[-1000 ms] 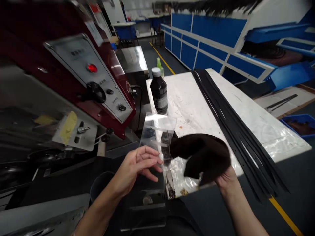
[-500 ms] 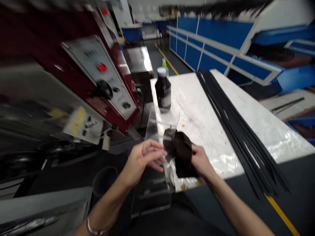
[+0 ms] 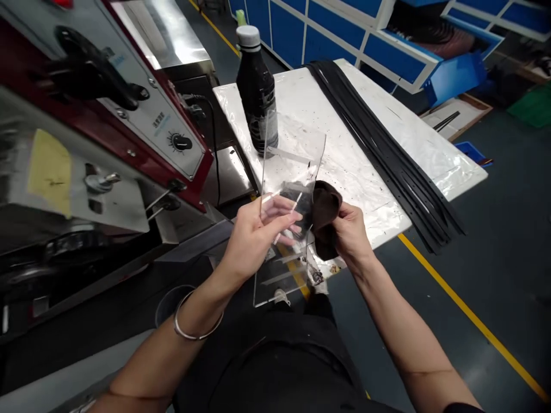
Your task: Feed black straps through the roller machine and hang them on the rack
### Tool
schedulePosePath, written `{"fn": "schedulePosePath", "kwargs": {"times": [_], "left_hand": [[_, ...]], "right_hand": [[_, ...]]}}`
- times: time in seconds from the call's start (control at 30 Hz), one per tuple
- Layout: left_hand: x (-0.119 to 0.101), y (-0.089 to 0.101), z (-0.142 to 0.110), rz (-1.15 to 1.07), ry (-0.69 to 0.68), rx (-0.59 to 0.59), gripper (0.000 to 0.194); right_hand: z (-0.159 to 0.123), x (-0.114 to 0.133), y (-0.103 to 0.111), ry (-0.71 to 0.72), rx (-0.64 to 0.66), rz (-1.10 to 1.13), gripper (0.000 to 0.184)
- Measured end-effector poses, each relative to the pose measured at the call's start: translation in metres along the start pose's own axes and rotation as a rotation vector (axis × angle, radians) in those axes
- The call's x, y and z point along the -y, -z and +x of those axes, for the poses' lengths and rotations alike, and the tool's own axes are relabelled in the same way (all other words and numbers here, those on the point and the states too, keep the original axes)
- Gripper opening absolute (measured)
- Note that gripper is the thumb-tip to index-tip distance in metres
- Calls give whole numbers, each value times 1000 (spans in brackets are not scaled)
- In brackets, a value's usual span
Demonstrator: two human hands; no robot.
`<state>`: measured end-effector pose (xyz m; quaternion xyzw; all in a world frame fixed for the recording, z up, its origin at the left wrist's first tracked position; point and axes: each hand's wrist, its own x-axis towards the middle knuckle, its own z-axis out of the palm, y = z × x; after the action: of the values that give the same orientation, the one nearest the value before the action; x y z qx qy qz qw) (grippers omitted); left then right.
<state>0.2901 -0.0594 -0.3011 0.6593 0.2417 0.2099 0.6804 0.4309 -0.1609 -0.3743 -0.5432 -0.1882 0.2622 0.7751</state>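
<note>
My left hand [image 3: 253, 232], with a bangle on the wrist, is closed at the left side of a clear plastic plate [image 3: 284, 281]. Its thumb lies in front and the other fingers look to be curled behind. The plate stands tilted, and the table and floor show through it. A dark patch appears at its middle; whether it is on the plate or behind it I cannot tell. My right hand [image 3: 353, 232] pinches a folded dark brown piece of soft material [image 3: 327, 206], cloth or leather, close by the plate's right edge.
A black bottle [image 3: 257, 92] with a white cap stands on the white-covered table [image 3: 297, 97]. Long black strips [image 3: 370, 137] lie across it, overhanging the near edge. At left is a red machine with a control panel [image 3: 172, 137]. Blue cabinets [image 3: 288, 23] stand behind.
My view has tilted down and come nearer the table, so the bottle looks larger. Both hands remain close together with the plate and the brown piece between them.
</note>
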Motion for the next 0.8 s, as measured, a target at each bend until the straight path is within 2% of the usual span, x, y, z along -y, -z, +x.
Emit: {"fn": "schedulePosePath", "kwargs": {"times": [0.17, 0.3, 0.4, 0.53, 0.63, 0.8], "left_hand": [[1, 18, -13, 11, -51, -15, 23], [2, 34, -15, -36, 64, 12, 25], [-1, 39, -7, -69, 170, 64, 26], [-8, 34, 3, -75, 163, 69, 25], [-13, 26, 4, -59, 140, 47, 24], [-12, 14, 5, -20, 154, -35, 26]], "right_hand": [[10, -5, 10, 22, -190, 164, 24], [-5, 1, 22, -94, -190, 216, 23], [-16, 3, 20, -218, -142, 303, 26], [-13, 5, 12, -323, 41, 323, 27], [-5, 7, 9, -341, 207, 253, 28], [13, 9, 1, -284, 324, 80, 29]]}}
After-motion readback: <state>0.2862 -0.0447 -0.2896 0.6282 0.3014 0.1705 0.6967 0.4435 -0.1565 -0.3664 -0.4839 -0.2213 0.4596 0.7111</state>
